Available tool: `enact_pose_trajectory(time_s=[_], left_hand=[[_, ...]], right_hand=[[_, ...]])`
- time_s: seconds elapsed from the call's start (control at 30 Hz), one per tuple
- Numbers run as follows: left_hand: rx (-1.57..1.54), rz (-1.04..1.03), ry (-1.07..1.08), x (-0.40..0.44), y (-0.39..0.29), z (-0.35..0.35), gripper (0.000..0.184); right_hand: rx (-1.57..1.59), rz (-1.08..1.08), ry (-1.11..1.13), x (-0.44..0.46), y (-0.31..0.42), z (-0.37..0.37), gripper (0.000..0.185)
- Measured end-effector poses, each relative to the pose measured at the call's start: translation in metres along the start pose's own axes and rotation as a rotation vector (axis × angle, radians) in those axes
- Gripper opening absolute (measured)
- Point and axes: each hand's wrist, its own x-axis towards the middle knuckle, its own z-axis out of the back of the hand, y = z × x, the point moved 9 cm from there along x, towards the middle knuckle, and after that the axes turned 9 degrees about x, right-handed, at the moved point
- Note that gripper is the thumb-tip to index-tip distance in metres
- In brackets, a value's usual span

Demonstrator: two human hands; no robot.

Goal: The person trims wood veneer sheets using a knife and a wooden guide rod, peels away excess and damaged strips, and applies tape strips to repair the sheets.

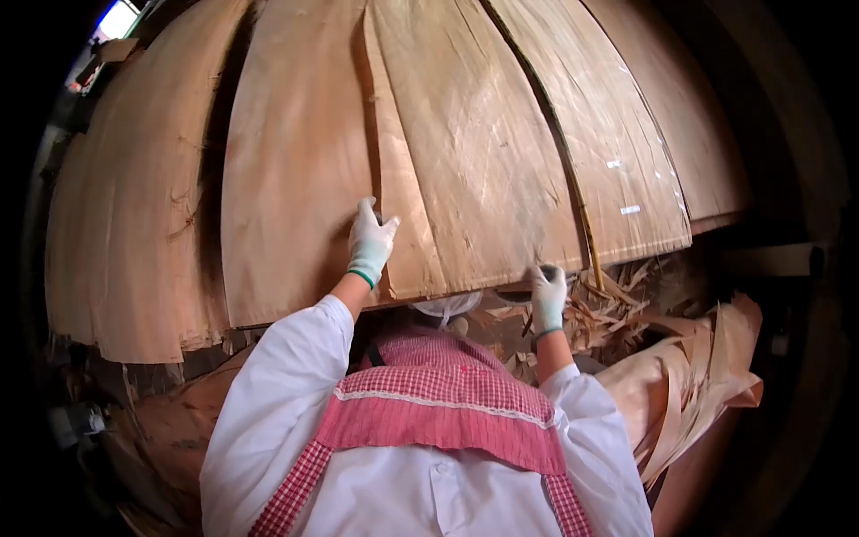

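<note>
Wide sheets of thin wood veneer lie side by side in front of me. My left hand (371,240), in a white glove with a green cuff, rests at the long edge where one sheet (300,161) meets a narrow raised strip (401,179); its fingers are apart. At the near edge of the middle sheet (483,134), my right hand (548,295), gloved too, has its fingers closed round that edge. Dark patches show on both gloves' fingertips. A thin stick (589,228) lies in the gap right of the middle sheet.
More veneer sheets lie at the left (134,206) and right (617,134), with dark gaps between. Torn veneer scraps (608,309) are heaped below the near edge. A bundle of curled veneer (689,376) is at the lower right, below a pale roller or pipe (769,260).
</note>
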Motion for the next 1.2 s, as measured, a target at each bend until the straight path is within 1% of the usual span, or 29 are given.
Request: enact_pose_trajectory(time_s=[0.03, 0.07, 0.13, 0.17, 0.2, 0.23, 0.27, 0.3, 0.37, 0.4, 0.47, 0.5, 0.53, 0.6, 0.63, 0.73, 0.77, 0.87, 0.9, 0.93, 1.0, 1.03, 1.1, 1.17, 1.2], left_hand=[[-0.025, 0.032, 0.016, 0.003, -0.001, 0.006, 0.04], [0.052, -0.093, -0.08, 0.008, -0.019, 0.022, 0.038], [0.227, -0.351, -0.247, 0.008, -0.054, 0.042, 0.036], [0.235, -0.495, -0.211, 0.015, -0.071, 0.035, 0.037], [0.299, -0.577, -0.099, 0.021, -0.091, 0.027, 0.036], [0.36, -0.679, -0.076, 0.026, -0.109, 0.012, 0.035], [0.417, -0.781, -0.054, 0.031, -0.125, -0.004, 0.035], [0.485, -0.82, -0.011, 0.043, -0.134, -0.025, 0.037], [0.612, -0.903, 0.071, 0.07, -0.142, -0.065, 0.04], [0.663, -0.869, 0.088, 0.087, -0.136, -0.073, 0.044], [0.759, -0.795, 0.117, 0.118, -0.122, -0.088, 0.05], [0.765, -0.776, 0.193, 0.127, -0.109, -0.099, 0.058], [0.77, -0.788, 0.177, 0.128, -0.107, -0.1, 0.058], [0.786, -0.82, 0.139, 0.127, -0.105, -0.099, 0.059], [0.765, -0.834, 0.148, 0.128, -0.106, -0.098, 0.059], [0.783, -0.805, 0.152, 0.162, -0.112, -0.093, 0.057], [0.769, -0.779, 0.125, 0.185, -0.117, -0.089, 0.055], [0.783, -0.905, -0.016, 0.239, -0.136, -0.091, 0.054], [0.66, -1.054, -0.11, 0.248, -0.146, -0.094, 0.049], [0.585, -1.106, 0.045, 0.255, -0.141, -0.113, 0.048], [0.429, -1.19, 0.352, 0.257, -0.142, -0.129, 0.048], [0.421, -1.232, 0.318, 0.253, -0.144, -0.121, 0.05], [0.293, -1.157, 0.31, 0.255, -0.146, -0.108, 0.051], [0.198, -1.091, 0.311, 0.259, -0.147, -0.104, 0.052], [0.165, -1.065, 0.316, 0.264, -0.147, -0.105, 0.053]], right_hand=[[-0.054, 0.085, -0.082, -0.001, 0.012, 0.014, 0.023], [-0.106, 0.168, -0.164, 0.0, 0.027, 0.026, 0.022], [0.076, 0.125, -0.239, 0.001, 0.044, 0.04, 0.023], [0.081, 0.096, -0.244, -0.005, 0.075, 0.038, 0.025], [0.222, 0.076, -0.258, -0.001, 0.072, 0.037, 0.027], [0.263, -0.004, -0.229, 0.0, 0.068, 0.033, 0.028], [0.304, -0.08, -0.202, -0.007, 0.089, 0.023, 0.03], [0.302, -0.204, -0.194, -0.013, 0.095, 0.012, 0.034], [0.251, -0.307, -0.083, -0.021, 0.089, -0.023, 0.034], [0.225, -0.363, -0.033, -0.029, 0.084, -0.042, 0.034], [0.219, -0.325, 0.087, -0.04, 0.082, -0.097, 0.029], [0.248, -0.369, 0.116, -0.047, 0.091, -0.128, 0.027], [0.276, -0.418, 0.148, -0.054, 0.1, -0.158, 0.025], [0.416, -0.356, 0.175, -0.053, 0.109, -0.206, 0.025], [0.323, -0.342, 0.199, -0.05, 0.099, -0.218, 0.023], [0.107, -0.32, 0.107, -0.044, 0.07, -0.224, 0.023], [0.17, -0.355, 0.088, -0.049, 0.079, -0.227, 0.026], [0.018, -0.309, 0.121, -0.043, 0.07, -0.225, 0.026], [-0.02, -0.283, 0.124, -0.04, 0.074, -0.226, 0.022], [-0.197, -0.206, 0.099, -0.032, 0.085, -0.226, 0.023], [-0.55, -0.049, 0.058, -0.012, 0.119, -0.236, 0.024], [-0.744, 0.002, 0.064, 0.003, 0.159, -0.253, 0.026], [-0.803, 0.023, 0.077, 0.047, 0.179, -0.288, 0.03], [-0.827, 0.05, 0.124, 0.103, 0.178, -0.329, 0.033], [-0.808, 0.048, 0.078, 0.131, 0.181, -0.347, 0.033]])
